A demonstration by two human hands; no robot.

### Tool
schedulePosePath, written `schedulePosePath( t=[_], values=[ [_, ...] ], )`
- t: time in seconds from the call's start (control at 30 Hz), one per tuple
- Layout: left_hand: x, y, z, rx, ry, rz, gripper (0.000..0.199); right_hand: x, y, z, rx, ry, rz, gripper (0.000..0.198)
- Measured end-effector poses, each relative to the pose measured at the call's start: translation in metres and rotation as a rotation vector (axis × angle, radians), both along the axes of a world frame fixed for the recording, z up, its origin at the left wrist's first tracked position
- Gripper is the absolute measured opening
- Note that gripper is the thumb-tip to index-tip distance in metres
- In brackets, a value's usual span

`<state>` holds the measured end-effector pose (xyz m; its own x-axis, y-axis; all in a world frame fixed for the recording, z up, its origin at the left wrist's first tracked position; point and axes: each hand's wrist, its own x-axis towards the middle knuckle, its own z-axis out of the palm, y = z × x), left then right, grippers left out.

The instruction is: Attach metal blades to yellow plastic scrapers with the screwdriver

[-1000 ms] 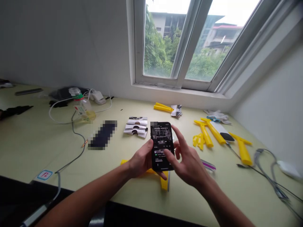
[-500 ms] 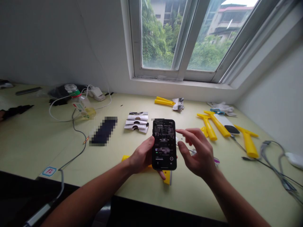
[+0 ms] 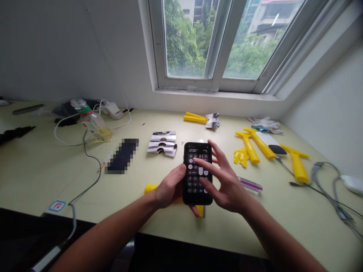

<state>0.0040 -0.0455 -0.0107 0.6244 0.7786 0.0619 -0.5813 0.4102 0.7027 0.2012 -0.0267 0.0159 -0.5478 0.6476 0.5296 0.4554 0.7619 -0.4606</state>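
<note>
A black smartphone [image 3: 195, 198] is held upright in my left hand [image 3: 170, 189], thumb along its left edge and fingers behind it. Its lit screen shows a grid of round icons and two slider bars. Over the right part of that screen is my right hand [image 3: 227, 183], fingers spread, the index fingertip at the upper icons. Whether that fingertip touches the glass I cannot tell. Behind and below the phone, a yellow tool [image 3: 200, 210] lies on the table, mostly hidden by the phone and my left hand.
Several yellow T-shaped handles [image 3: 251, 151] lie on the right by a white-and-black device [image 3: 268, 142] and grey cables [image 3: 334, 192]. Folded card sleeves [image 3: 162, 143] sit mid-table. Leftward are a pixelated dark rectangle [image 3: 121, 156] and a tilted bottle [image 3: 96, 126]. A purple-striped item [image 3: 251, 184] rests near my right wrist.
My right hand has moved left from beside the phone to over its screen. The display has switched from a lock screen with a clock to an icon panel. My left hand keeps its hold.
</note>
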Motion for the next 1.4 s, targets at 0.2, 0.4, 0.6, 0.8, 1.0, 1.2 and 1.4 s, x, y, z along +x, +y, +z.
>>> schedulePosePath(
  t=[0.2, 0.4, 0.6, 0.8, 1.0, 1.2, 1.4],
  values=[
    [0.000, 0.000, -0.001, 0.007, -0.005, 0.015, 0.050, -0.001, 0.001, -0.001, 0.008, -0.008, -0.006, 0.050],
    [0.001, -0.002, 0.004, -0.021, 0.031, 0.039, 0.052, -0.002, 0.000, 0.001, -0.003, -0.006, -0.012, 0.049],
    [0.001, -0.002, 0.004, -0.039, 0.020, 0.029, 0.057, -0.001, 0.000, -0.002, -0.025, 0.034, 0.001, 0.056],
    [-0.001, -0.002, 0.008, -0.043, 0.048, 0.029, 0.061, -0.002, -0.003, -0.003, -0.011, 0.080, 0.022, 0.050],
    [-0.003, 0.000, 0.007, -0.051, 0.048, 0.041, 0.059, -0.001, -0.005, 0.000, 0.000, 0.023, 0.111, 0.043],
    [-0.004, 0.002, 0.005, -0.050, 0.055, 0.039, 0.058, 0.000, -0.004, 0.004, -0.014, -0.041, 0.180, 0.039],
    [-0.004, 0.001, 0.009, -0.059, 0.071, 0.020, 0.061, -0.001, -0.004, -0.001, -0.034, 0.090, 0.133, 0.042]
  ],
)
